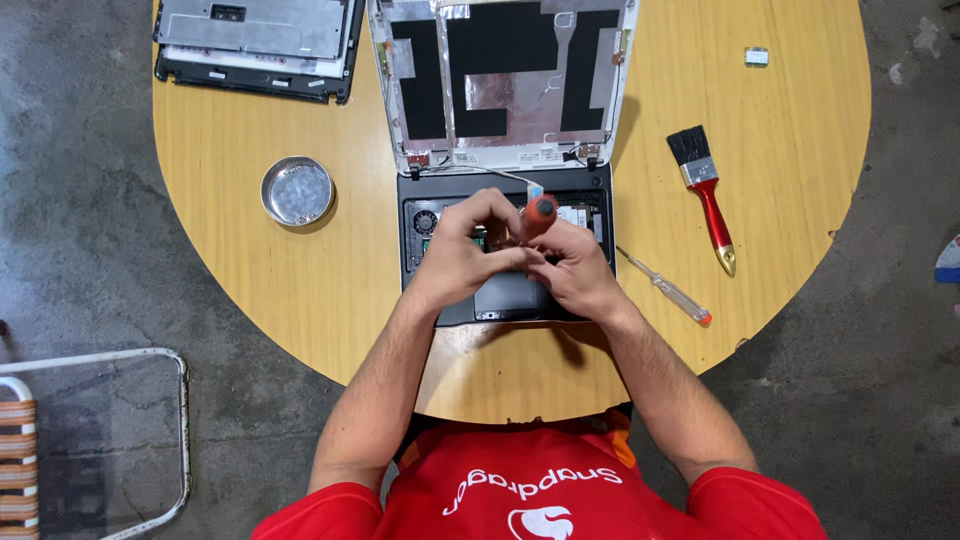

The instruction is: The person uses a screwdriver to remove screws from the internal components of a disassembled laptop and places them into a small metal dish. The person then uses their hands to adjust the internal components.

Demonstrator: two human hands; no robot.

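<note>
An opened black laptop base (430, 240) lies on the round wooden table (250, 270), its insides exposed. Its stripped lid (500, 80) stands open behind it, with foil and black patches. My right hand (575, 270) grips a screwdriver with a red and black handle (540, 212), held upright over the laptop's middle. My left hand (465, 250) rests on the laptop beside it, fingers curled toward the screwdriver's shaft and touching my right hand. The screwdriver's tip is hidden by my fingers.
A small round metal dish (297, 190) sits left of the laptop. A second screwdriver (665, 287) and a red-handled brush (705, 195) lie to the right. Another laptop part (255, 45) lies at the back left, a small chip (757, 56) back right, a chair (90, 440) lower left.
</note>
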